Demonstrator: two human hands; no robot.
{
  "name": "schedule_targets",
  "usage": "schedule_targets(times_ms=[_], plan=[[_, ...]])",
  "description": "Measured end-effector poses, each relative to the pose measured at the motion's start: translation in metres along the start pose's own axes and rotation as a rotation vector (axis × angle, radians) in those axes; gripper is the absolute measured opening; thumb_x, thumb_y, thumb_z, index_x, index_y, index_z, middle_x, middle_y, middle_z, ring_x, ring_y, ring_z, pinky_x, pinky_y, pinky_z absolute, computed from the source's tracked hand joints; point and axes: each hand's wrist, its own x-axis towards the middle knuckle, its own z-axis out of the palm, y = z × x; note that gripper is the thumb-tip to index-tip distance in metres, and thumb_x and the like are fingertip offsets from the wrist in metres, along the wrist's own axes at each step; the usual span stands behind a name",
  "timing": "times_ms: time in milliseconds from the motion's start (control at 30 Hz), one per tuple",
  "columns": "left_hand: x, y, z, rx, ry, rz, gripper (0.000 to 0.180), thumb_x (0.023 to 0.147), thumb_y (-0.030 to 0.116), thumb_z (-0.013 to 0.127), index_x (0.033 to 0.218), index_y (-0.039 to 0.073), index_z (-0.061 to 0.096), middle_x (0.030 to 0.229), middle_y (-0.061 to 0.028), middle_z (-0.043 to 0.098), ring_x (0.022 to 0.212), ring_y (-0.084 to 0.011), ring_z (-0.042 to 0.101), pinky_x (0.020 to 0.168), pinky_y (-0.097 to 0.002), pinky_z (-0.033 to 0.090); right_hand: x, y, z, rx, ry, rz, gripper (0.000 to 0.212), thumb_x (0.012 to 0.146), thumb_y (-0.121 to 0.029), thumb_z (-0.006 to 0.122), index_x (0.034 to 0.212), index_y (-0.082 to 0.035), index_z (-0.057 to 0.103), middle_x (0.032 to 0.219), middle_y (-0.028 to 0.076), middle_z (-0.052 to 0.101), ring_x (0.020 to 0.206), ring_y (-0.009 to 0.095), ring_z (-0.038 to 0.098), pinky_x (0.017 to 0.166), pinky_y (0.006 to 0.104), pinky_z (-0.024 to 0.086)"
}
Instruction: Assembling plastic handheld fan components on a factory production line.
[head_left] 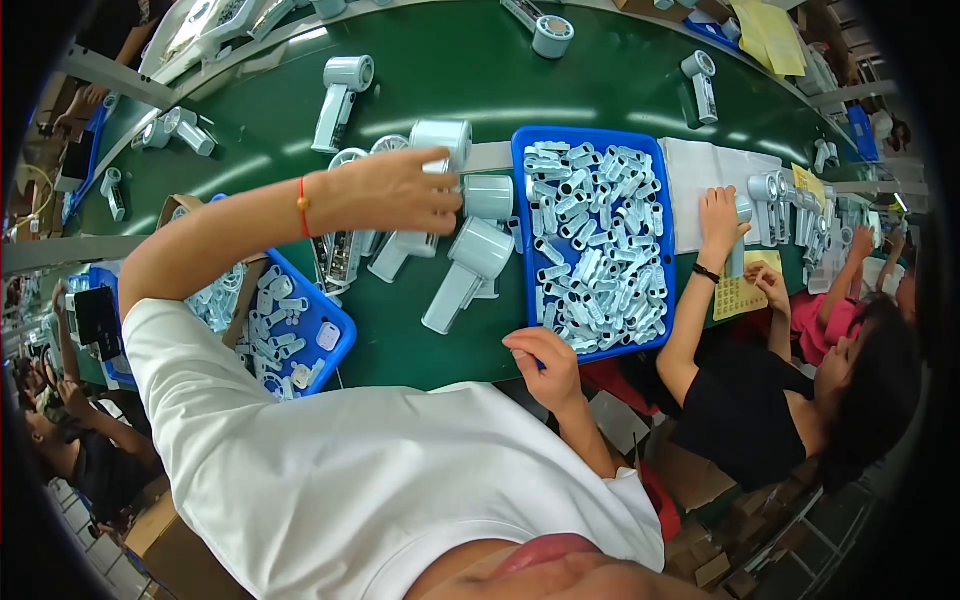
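Over a cluster of pale blue handheld fans [470, 260] on the green table, my left hand [395, 190] reaches across from the left, palm down. Its fingers point right and are somewhat apart. The fans beneath it are partly hidden, and I cannot see a firm hold on any. A thin rod [487, 170] runs from near its fingertips toward the tray. Close to my body, my right hand [548, 362] hovers by the near left corner of a blue tray [518, 230]. Its fingers are curled in toward the thumb; anything between them is too small to tell. Many small pale blue casings [600, 240] fill the tray.
Another blue tray [338, 345] with small parts stands at the left, beside a cardboard box. Single fans [340, 100] lie farther back. To the right, a co-worker's hand [720, 218] is on a fan near a white sheet [700, 165] and a yellow perforated pad [748, 293].
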Motion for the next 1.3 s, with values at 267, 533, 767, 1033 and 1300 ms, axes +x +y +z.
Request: schedule_targets(times_ms=[267, 533, 767, 1033, 1300], plan=[[0.046, -0.063, -0.029, -0.880, -0.071, -0.257, 0.017, 0.075, 0.006, 0.055, 0.088, 0.007, 0.065, 0.074, -0.0094, 0.065, 0.074, -0.0242, 0.064, 0.070, -0.0374, 0.050, 0.002, 0.008, -0.004, -0.010, 0.008, -0.034, 0.013, 0.075, 0.004, 0.061, 0.086, -0.002, 0.066, 0.087, 0.012, 0.065, 0.077, 0.026, 0.063, 0.068, 0.0312, 0.051], [0.171, -0.248, 0.153, -0.200, 0.079, -1.009, 0.056, 0.080, 0.008, 0.056, 0.131, 0.027, 0.043, 0.136, 0.0023, 0.040, 0.131, -0.0276, 0.031, 0.095, -0.0593, 0.033, 0.008, -0.014, -0.013, -0.192, 0.117, -0.042, 0.016, 0.073, 0.002, 0.063, 0.088, -0.003, 0.066, 0.088, 0.011, 0.064, 0.082, 0.027, 0.061, 0.073, 0.0352, 0.049], [0.148, -0.246, 0.162, 0.103, 0.113, -0.924, 0.037, 0.076, 0.021, 0.062, 0.112, 0.017, 0.054, 0.123, -0.0101, 0.049, 0.116, -0.0285, 0.047, 0.090, -0.0497, 0.039, 0.069, 0.024, -0.059, -0.639, 0.246, 0.054, 0.034, 0.077, -0.004, 0.059, 0.111, -0.002, 0.056, 0.111, 0.018, 0.056, 0.103, 0.037, 0.050, 0.091, 0.0412, 0.040], [0.054, -0.137, -0.008, -0.453, 0.348, -1.062, 0.045, 0.073, 0.030, 0.066, 0.097, -0.004, 0.051, 0.078, -0.0223, 0.061, 0.077, -0.0381, 0.060, 0.068, -0.0431, 0.047, 0.132, 0.082, -0.069, -0.885, 0.223, 0.262, 0.025, 0.078, -0.008, 0.060, 0.101, -0.003, 0.055, 0.094, 0.018, 0.057, 0.087, 0.036, 0.057, 0.075, 0.0441, 0.047], [-0.058, 0.108, -0.106, -1.222, 0.895, -1.192, 0.051, 0.076, 0.008, 0.063, 0.122, 0.002, 0.041, 0.091, -0.0075, 0.056, 0.080, -0.0163, 0.058, 0.069, -0.0237, 0.046, 0.089, 0.037, -0.079, -0.419, 0.359, -0.006, 0.035, 0.079, -0.002, 0.051, 0.113, -0.008, 0.057, 0.095, 0.015, 0.059, 0.075, 0.029, 0.061, 0.068, 0.0354, 0.050]])
